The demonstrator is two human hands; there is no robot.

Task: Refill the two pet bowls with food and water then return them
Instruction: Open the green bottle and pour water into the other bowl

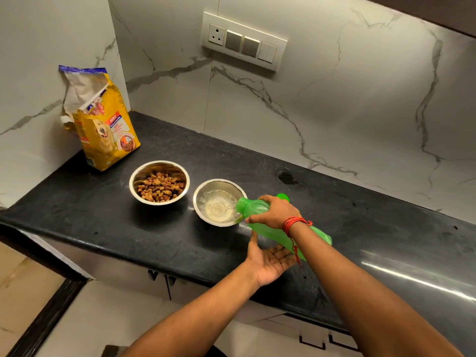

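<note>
A: Your right grip (277, 211), what is it holding?
B: You have it curled round the tilted bottle (251, 208), mouth over the water bowl (204, 199) just left of it on the bench (347, 222).
A: Your left grip (270, 261)?
B: Fingers straight, palm up under the bottle's base; whether it touches, I cannot tell. The food bowl (134, 182) sits farther left, kibble inside.

a red thread (292, 224) is wound in several turns round the wrist of the right hand (277, 211), with a small knot on its outer side. a loose tail of the same thread hangs below the wrist. both forearms (360, 292) are bare of sleeves.
</note>
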